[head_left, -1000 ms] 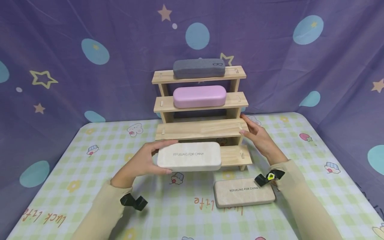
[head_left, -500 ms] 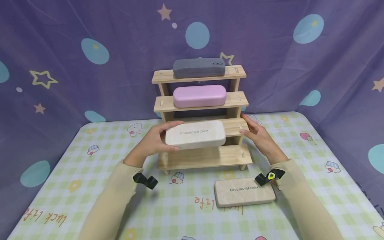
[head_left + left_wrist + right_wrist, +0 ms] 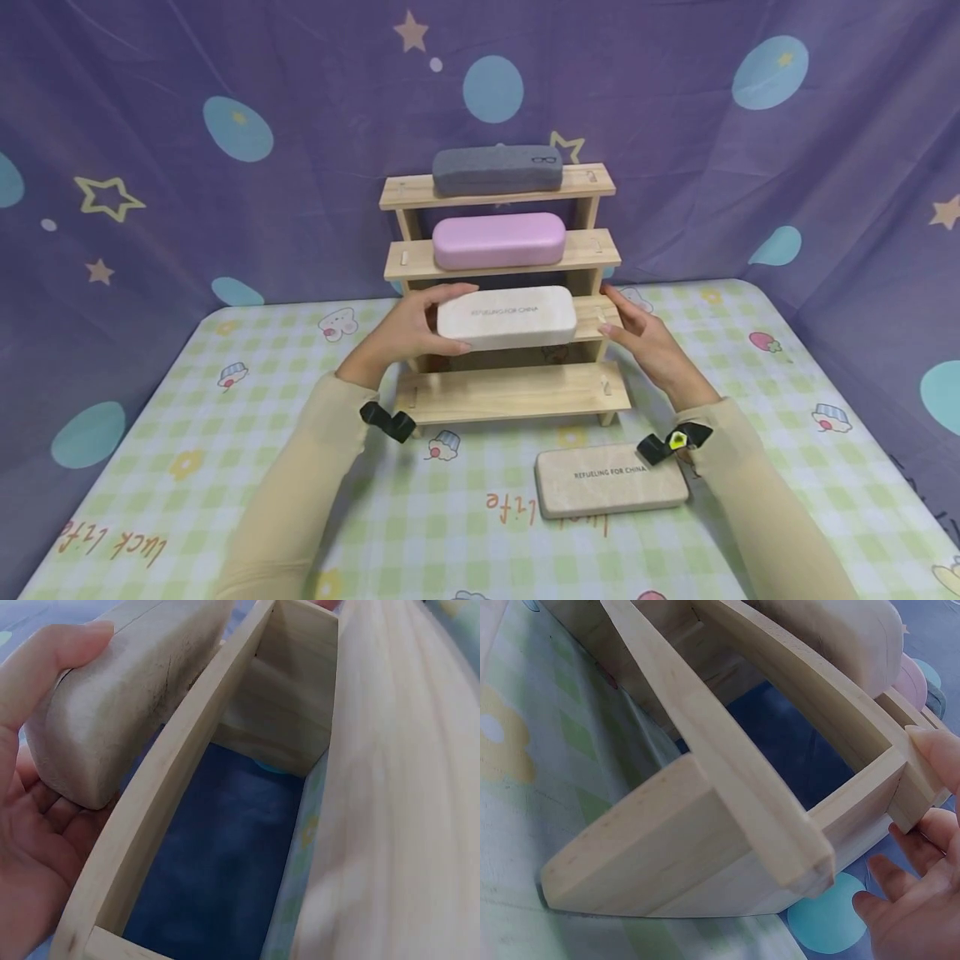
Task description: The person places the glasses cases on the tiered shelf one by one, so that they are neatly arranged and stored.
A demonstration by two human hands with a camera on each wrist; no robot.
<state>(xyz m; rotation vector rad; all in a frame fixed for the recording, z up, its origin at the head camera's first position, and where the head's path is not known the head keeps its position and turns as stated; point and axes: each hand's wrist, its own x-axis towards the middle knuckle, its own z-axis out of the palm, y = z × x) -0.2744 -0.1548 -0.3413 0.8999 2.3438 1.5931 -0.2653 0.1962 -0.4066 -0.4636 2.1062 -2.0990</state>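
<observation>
My left hand (image 3: pixel 405 332) grips the left end of a white glasses case (image 3: pixel 517 321) lettered "REFUELING FOR CHINA". Its thumb and fingers lie on opposite sides of that end. The case is at the second-lowest step of a stepped wooden rack (image 3: pixel 513 392); whether it touches the board, I cannot tell. My right hand (image 3: pixel 651 348) pinches the right end of the same step, thumb on top and fingers beneath, as the right wrist view shows. On the table, a beige glasses case (image 3: pixel 607 496) with the same lettering lies near my right wrist.
A pink glasses case (image 3: pixel 498 242) sits one step higher, and a grey glasses case (image 3: pixel 495 172) with a spectacles mark is on the top step. The checked tablecloth (image 3: pixel 247 433) spreads around the rack. A purple patterned curtain (image 3: pixel 322 125) hangs behind.
My left hand has carried the white case up, away from me and slightly right, from in front of the lowest step to the second-lowest. My right hand has stayed on the rack.
</observation>
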